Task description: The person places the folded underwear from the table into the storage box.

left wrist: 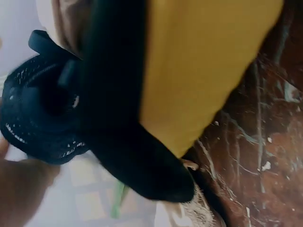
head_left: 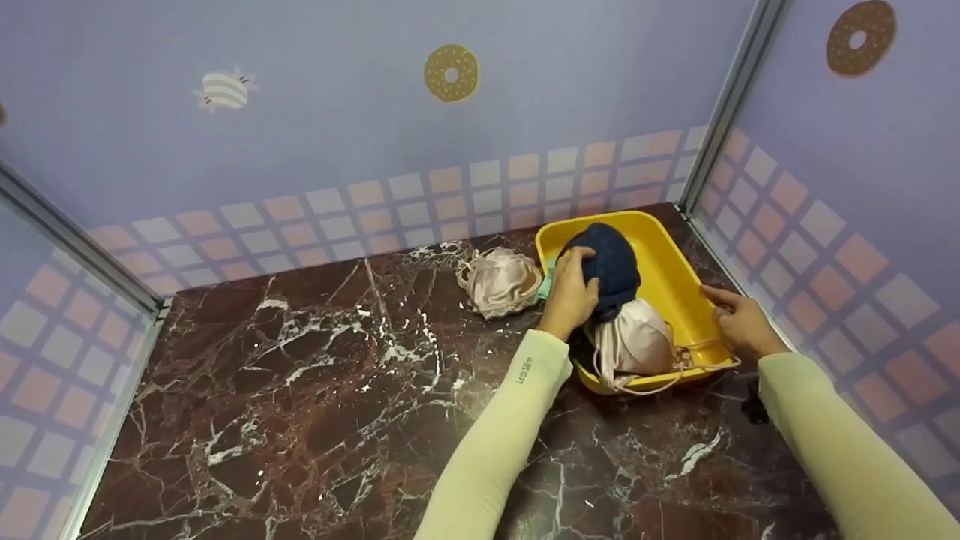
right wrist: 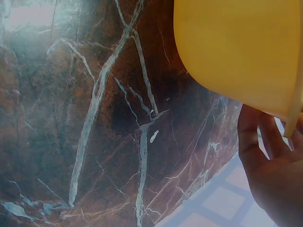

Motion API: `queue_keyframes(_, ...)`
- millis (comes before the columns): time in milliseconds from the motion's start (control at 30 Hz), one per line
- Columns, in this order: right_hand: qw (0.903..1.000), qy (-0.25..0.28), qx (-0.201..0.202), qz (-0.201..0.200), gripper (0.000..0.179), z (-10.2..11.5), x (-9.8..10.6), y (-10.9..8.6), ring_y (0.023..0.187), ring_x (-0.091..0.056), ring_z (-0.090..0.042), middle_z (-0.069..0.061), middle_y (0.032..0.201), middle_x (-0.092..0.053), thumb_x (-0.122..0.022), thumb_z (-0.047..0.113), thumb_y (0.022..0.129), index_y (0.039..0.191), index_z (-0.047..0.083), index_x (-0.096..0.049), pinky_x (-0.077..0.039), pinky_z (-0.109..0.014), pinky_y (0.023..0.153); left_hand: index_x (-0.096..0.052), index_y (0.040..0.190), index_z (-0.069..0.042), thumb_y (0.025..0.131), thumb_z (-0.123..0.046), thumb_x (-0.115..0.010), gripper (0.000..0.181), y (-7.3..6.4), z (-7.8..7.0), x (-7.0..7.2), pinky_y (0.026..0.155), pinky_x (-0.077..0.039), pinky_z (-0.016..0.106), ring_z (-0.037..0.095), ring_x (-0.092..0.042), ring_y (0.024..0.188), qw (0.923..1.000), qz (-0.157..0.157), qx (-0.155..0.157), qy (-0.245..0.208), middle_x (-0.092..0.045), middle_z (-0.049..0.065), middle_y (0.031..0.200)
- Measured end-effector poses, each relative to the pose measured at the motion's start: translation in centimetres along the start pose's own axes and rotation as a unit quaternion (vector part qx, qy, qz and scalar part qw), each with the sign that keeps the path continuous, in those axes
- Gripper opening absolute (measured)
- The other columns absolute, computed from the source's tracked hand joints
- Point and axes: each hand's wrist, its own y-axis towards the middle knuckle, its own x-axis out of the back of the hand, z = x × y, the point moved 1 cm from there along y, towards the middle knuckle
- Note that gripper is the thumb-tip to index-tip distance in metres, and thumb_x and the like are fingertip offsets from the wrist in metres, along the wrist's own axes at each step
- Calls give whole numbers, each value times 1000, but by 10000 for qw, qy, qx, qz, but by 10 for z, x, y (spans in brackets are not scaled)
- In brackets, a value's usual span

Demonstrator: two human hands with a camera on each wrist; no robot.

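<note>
My left hand (head_left: 574, 296) grips a navy bra (head_left: 611, 259) by its near left side, above the left part of a yellow plastic basin (head_left: 670, 259). Dark cloth of this bra (left wrist: 42, 104) fills much of the left wrist view, blurred. My right hand (head_left: 739, 322) holds the basin's right rim, its fingers against the outer wall and thumb at the edge, as the right wrist view also shows. Inside the basin's near end lies a pale pink satin bra (head_left: 637, 341), a strap hanging over the front rim. Something mint green (head_left: 547, 280) shows at the left rim, partly hidden.
Left of the basin, a second pale pink satin bra (head_left: 504, 281) with lace trim lies on the dark red marbled surface (head_left: 315, 405). Lilac panels (head_left: 337, 97) with printed tiles stand behind and on both sides. A metal corner post (head_left: 724, 112) rises near the basin's far right.
</note>
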Motion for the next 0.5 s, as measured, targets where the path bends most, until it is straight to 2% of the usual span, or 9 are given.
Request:
queue_keyframes(133,10000,2,-42,50,49,0,0,-1,42,-31,-9,-25,134,-43,-32,9,98,148,9,-31,-36,-26,39,-54,131,-18,91,-20,-60,40,-4,7,0,99,-33,34,26,-42,117,9946,296,613,786,-50,12,125)
queue_keyframes(233,9999,-18,-159,58,49,-1,0,-1,43,-32,-9,-25,130,-44,-32,11,99,148,11,-31,-37,-26,39,-57,129,-20,91,-25,-59,39,-7,9,0,99,-31,35,26,-38,117,9911,434,777,988,-48,13,126)
queue_keyframes(300,9997,-35,-214,57,50,0,0,0,43,-33,-9,-25,132,-43,-32,10,98,148,11,-31,-38,-26,40,-59,127,-21,92,-27,-58,36,-8,11,1,98,-32,35,24,-38,116,9923,380,726,924,-47,11,126)
queue_keyframes(400,9997,-130,-184,37,51,0,1,0,43,-34,-9,-24,136,-42,-33,7,97,148,10,-32,-38,-26,40,-62,120,-21,93,-29,-58,28,-9,12,3,94,-34,35,21,-42,111,9952,253,474,815,-53,5,117)
queue_keyframes(500,9998,-140,-140,49,51,0,1,0,44,-33,-9,-23,137,-41,-34,5,96,147,10,-33,-37,-25,41,-66,110,-21,92,-28,-58,21,-9,13,5,89,-35,34,18,-47,103,9955,411,241,821,-60,-2,102)
